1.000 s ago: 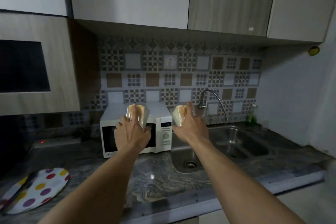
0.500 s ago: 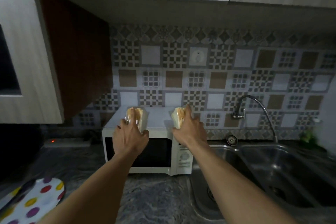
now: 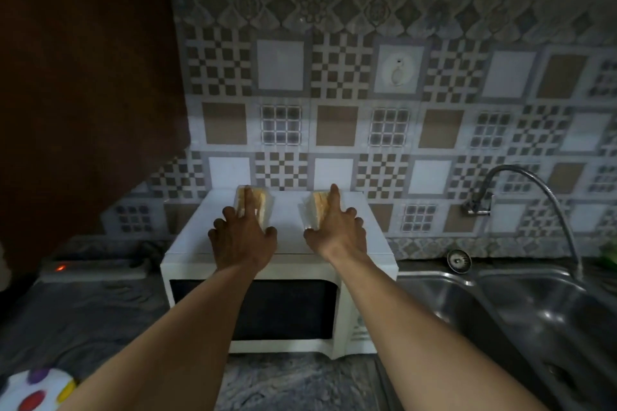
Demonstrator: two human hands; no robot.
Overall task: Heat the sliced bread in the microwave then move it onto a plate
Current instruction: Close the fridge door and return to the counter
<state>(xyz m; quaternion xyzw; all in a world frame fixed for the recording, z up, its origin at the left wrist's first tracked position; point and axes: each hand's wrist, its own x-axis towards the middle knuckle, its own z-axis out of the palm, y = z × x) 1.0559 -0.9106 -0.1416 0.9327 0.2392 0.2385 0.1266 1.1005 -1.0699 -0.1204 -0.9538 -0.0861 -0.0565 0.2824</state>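
1. Partly cut off at the lower left edge, the dotted plate (image 3: pixel 36 390) shows only a corner. The clear wrap blurs how many slices each pack holds.
2. Since half a second ago both packs have come down onto the microwave (image 3: pixel 283 310) top. The left hand (image 3: pixel 242 237) lays a straight forefinger along the left bread pack (image 3: pixel 262 203), and the right hand (image 3: pixel 335 233) does likewise on the right bread pack (image 3: pixel 315 210). The other fingers are splayed and grip nothing.
3. Microwave door shut, its dark window hiding the inside; the sink (image 3: pixel 434 279) basin is dim.

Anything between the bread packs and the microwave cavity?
Yes: the microwave door is shut. The left bread pack and right bread pack lie on the microwave top, under the left hand and right hand.
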